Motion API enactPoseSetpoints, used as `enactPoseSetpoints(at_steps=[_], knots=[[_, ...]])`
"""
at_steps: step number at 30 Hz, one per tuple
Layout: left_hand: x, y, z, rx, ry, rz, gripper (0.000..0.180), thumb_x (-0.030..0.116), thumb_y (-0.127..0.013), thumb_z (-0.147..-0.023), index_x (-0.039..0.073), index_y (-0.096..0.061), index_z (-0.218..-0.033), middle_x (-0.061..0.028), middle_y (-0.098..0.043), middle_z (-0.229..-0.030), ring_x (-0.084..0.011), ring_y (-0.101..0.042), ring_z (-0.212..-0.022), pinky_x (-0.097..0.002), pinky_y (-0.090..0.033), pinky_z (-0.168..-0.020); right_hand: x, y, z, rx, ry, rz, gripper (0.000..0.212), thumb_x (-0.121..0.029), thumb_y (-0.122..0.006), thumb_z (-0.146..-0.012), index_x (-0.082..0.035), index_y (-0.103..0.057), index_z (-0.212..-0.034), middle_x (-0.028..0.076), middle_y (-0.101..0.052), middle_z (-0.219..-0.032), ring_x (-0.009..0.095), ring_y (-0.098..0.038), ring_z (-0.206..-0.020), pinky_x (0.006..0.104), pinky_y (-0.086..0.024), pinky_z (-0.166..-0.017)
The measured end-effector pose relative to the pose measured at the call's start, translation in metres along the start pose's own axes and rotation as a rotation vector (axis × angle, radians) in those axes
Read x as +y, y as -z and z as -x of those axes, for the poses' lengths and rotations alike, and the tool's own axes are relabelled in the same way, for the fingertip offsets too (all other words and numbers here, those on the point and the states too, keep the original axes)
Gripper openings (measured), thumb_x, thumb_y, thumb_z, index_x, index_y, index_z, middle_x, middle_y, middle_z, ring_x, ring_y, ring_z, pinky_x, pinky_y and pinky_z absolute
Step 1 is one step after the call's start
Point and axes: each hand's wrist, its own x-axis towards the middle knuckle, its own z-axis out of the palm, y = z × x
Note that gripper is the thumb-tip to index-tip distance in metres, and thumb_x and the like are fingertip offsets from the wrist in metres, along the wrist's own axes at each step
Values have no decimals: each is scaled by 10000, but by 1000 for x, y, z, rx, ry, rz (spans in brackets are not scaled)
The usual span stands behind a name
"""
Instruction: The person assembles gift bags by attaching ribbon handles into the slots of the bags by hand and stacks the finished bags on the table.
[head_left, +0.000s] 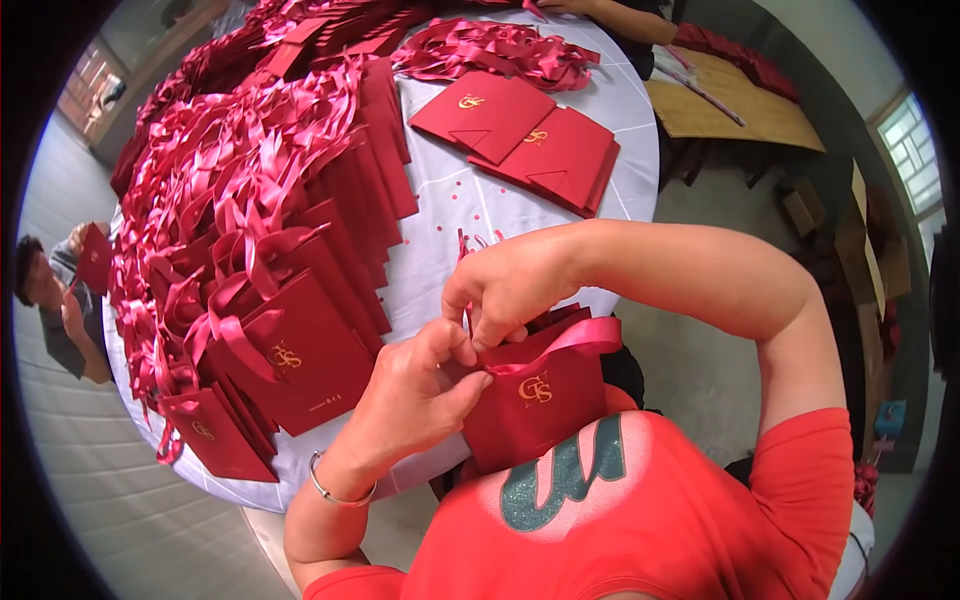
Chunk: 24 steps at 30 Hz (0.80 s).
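A small red paper gift bag [530, 415] with gold lettering stands upright against my body at the table's near edge, with more red bags partly showing behind it. Its pink ribbon handle [585, 335] loops across the top and droops at the right. At the bag's upper left corner my left hand [425, 385] pinches the ribbon between thumb and forefinger. Just above and touching close by, my right hand [515, 285] is closed with its fingertips on the ribbon too. The exact spot where the ribbon meets the bag is hidden by my fingers.
Rows of finished red bags [310, 360] with ribbon handles cover the left of the round white-clothed table [430, 215]. Flat red bags [545, 150] and a heap of loose ribbons [500, 50] lie farther back. One person sits at the left, another at the far side. Cardboard boxes stand right.
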Motion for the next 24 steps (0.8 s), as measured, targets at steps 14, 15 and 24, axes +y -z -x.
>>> enactPoseSetpoints(at_steps=[14, 15, 24], knots=[[8, 5, -2, -104, 83, 93, 228, 14, -801, -821, -22, -643, -981, 1, -646, -736, -31, -602, -523, -198, -437, -445, 14, -14, 4, 260, 4, -372, 395, 9, -745, -676, 18, -617, -1049, 67, -641, -703, 111, -554, -560, 261, -402, -470], [11, 5, -2, -107, 126, 136, 226, 0, -789, -826, -24, -662, -1012, 0, -651, -745, -28, -601, -524, -195, -436, -448, 14, -15, 6, 309, 54, -387, 405, 13, -748, -674, 28, -592, -1047, 78, -649, -711, 113, -554, -554, 259, -403, -468], [6, 7, -1, -133, 1, 92, 285, -27, -742, -809, 23, -694, -1085, -29, -670, -796, -53, -620, -530, -220, -472, -516, 25, -16, -4, 529, 346, -346, 257, 25, -689, -763, 4, -527, -960, 97, -669, -781, 136, -639, -632, 275, -515, -565]])
